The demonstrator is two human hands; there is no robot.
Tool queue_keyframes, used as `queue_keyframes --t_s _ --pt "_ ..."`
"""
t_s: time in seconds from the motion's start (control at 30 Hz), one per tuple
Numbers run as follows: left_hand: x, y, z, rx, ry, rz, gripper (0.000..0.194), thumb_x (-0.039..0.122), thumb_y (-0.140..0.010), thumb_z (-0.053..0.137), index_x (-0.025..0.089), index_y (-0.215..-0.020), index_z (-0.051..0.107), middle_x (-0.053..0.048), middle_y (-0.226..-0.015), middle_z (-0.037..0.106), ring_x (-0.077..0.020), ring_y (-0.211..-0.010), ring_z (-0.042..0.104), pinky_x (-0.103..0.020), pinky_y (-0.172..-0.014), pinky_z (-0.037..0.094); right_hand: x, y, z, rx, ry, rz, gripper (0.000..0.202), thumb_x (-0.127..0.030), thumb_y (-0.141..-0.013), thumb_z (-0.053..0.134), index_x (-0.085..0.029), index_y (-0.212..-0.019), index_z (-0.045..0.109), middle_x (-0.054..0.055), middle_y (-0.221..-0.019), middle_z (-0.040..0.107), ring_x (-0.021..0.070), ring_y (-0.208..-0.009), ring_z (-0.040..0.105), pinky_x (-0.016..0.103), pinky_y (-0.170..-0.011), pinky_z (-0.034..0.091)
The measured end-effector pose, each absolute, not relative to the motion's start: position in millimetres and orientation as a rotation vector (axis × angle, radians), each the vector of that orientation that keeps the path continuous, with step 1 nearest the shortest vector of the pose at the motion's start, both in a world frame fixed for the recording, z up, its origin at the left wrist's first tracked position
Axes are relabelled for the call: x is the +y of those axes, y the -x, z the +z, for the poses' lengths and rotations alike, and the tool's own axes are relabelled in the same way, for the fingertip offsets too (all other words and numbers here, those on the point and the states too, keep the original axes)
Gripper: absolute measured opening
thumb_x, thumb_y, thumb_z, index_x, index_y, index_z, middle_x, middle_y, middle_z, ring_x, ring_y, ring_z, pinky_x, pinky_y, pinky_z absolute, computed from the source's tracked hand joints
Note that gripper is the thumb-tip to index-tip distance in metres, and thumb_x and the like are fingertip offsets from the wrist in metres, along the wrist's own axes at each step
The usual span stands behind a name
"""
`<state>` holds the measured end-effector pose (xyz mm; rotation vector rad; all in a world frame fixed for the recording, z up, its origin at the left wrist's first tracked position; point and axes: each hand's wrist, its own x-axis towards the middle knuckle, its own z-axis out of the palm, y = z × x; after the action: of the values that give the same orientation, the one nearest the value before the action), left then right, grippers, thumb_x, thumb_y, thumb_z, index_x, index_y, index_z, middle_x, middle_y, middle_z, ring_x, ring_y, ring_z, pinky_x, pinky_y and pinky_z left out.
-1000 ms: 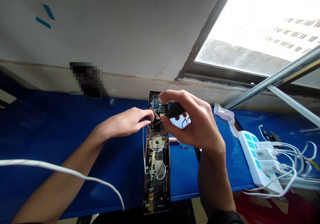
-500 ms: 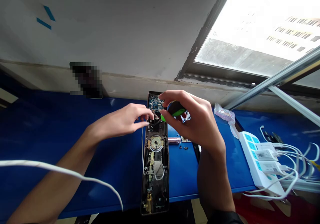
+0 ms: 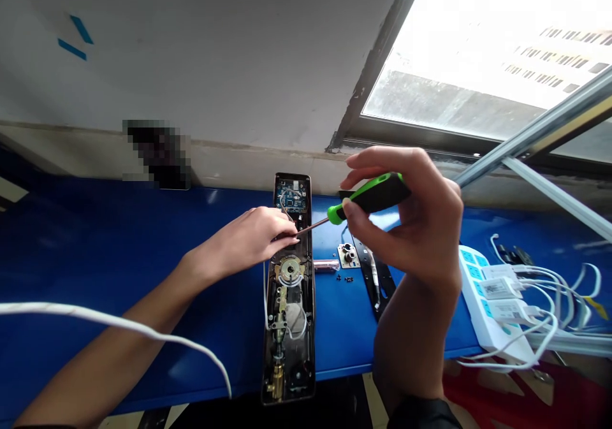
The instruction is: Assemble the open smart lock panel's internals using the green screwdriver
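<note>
A long dark lock housing (image 3: 306,301) lies open on the blue table, with a blue circuit board (image 3: 292,198) at its far end and a round metal part (image 3: 291,269) near its middle. My right hand (image 3: 406,218) grips a green and black screwdriver (image 3: 370,198), its shaft pointing left and slightly down over the housing. Close to the shaft's tip, the fingers of my left hand (image 3: 258,234) are pinched together above the housing. Whatever lies between those fingertips is too small to make out.
Right of the housing are a pinkish cylinder (image 3: 326,265), a small module (image 3: 349,255), tiny black screws (image 3: 345,279) and a dark plate (image 3: 369,276). A white power strip (image 3: 478,301) with cables stands farther right. A white cable (image 3: 143,330) crosses my left forearm.
My right hand has moved right and turned, so the screwdriver's shaft now shows. My left fingers have closed together near its tip. The whole view has shifted slightly.
</note>
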<state>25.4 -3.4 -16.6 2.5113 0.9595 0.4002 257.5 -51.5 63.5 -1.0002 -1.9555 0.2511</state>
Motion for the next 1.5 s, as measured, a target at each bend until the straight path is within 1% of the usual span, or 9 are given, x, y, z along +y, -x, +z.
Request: queue_keyframes --t_s 0.2,0.27,0.43,0.53,0.67,1.07,1.27,1.4,1.5 --pt "-9.4 -41.9 -10.6 0.931 -2.548 0.337 0.023 0.025 -0.102 0.056 0.020 -0.098 0.078 -0.005 -0.094 0.075 -0.0183 -0.084 0.068 -0.030 -0.073 0.049 -53.4 -301.6 66.3 -2.135 1.216 0.204 0.041 -0.015 -0.086 0.067 -0.029 -0.124 0.063 0.001 -0.092 0.073 0.0172 -0.073 0.066 0.035 -0.066 0.055" --pt "-7.7 -58.4 -6.1 0.872 -2.583 0.273 0.023 0.020 -0.099 0.055 0.020 -0.092 0.077 -0.005 -0.089 0.073 -0.0176 -0.079 0.066 -0.030 -0.070 0.046 -50.3 -313.3 64.6 -2.227 1.329 0.270 0.043 -0.016 -0.086 0.067 -0.028 -0.127 0.062 -0.001 -0.087 0.073 0.0155 -0.072 0.066 0.033 -0.068 0.054" --pt "11.5 -118.0 -3.9 0.757 -2.669 -0.043 0.018 0.008 -0.081 0.058 0.018 -0.071 0.068 -0.004 -0.074 0.065 -0.0158 -0.062 0.054 -0.032 -0.057 0.034 -44.0 -326.4 58.4 -2.278 1.587 0.380 0.046 -0.022 -0.085 0.068 -0.027 -0.131 0.062 0.000 -0.086 0.073 0.0148 -0.069 0.064 0.031 -0.063 0.051" --pt "29.0 -148.5 -13.5 0.811 -2.651 -0.208 0.016 0.004 -0.071 0.058 0.018 -0.070 0.067 -0.004 -0.070 0.064 -0.0162 -0.060 0.054 -0.031 -0.057 0.036 -45.6 -331.5 57.5 -2.261 1.603 0.388 0.046 -0.023 -0.085 0.069 -0.026 -0.130 0.063 0.001 -0.085 0.073 0.0149 -0.068 0.063 0.030 -0.062 0.050" --pt "45.4 -169.9 -28.9 0.811 -2.635 -0.314 0.014 0.005 -0.067 0.061 0.018 -0.067 0.067 -0.004 -0.070 0.066 -0.0185 -0.063 0.058 -0.031 -0.061 0.043 -50.5 -339.7 58.6 -2.244 1.540 0.417 0.047 -0.019 -0.086 0.068 -0.027 -0.132 0.062 0.000 -0.085 0.074 0.0141 -0.069 0.065 0.028 -0.063 0.050" --pt "42.3 -187.6 -43.1 0.840 -2.609 -0.424 0.019 0.007 -0.076 0.057 0.017 -0.084 0.071 -0.012 -0.101 0.071 -0.0245 -0.083 0.063 -0.031 -0.065 0.047 -47.9 -348.1 58.3 -2.207 1.481 0.467 0.042 -0.021 -0.088 0.072 -0.027 -0.129 0.063 -0.001 -0.088 0.075 0.0157 -0.078 0.070 0.029 -0.070 0.052" --pt "41.9 -189.7 -48.1 0.841 -2.612 -0.399 0.022 0.007 -0.079 0.056 0.017 -0.093 0.070 -0.011 -0.097 0.071 -0.0235 -0.080 0.062 -0.030 -0.064 0.045 -49.9 -352.1 58.0 -2.187 1.474 0.528 0.042 -0.021 -0.089 0.071 -0.026 -0.130 0.061 -0.002 -0.088 0.074 0.0145 -0.077 0.068 0.029 -0.071 0.052" --pt "38.6 -179.9 -46.1 0.836 -2.633 -0.339 0.021 0.005 -0.078 0.057 0.018 -0.088 0.070 -0.009 -0.091 0.070 -0.0231 -0.076 0.062 -0.031 -0.063 0.043 -49.6 -350.8 58.2 -2.191 1.476 0.524 0.042 -0.020 -0.089 0.069 -0.026 -0.130 0.062 -0.002 -0.088 0.072 0.0143 -0.077 0.067 0.030 -0.071 0.052" --pt "33.7 -157.9 -35.8 0.853 -2.652 -0.226 0.022 0.008 -0.083 0.058 0.021 -0.093 0.072 -0.008 -0.095 0.071 -0.0245 -0.085 0.066 -0.032 -0.068 0.046 -48.3 -346.7 58.8 -2.202 1.429 0.518 0.042 -0.018 -0.090 0.068 -0.025 -0.131 0.062 -0.003 -0.085 0.071 0.0132 -0.075 0.065 0.029 -0.070 0.052"
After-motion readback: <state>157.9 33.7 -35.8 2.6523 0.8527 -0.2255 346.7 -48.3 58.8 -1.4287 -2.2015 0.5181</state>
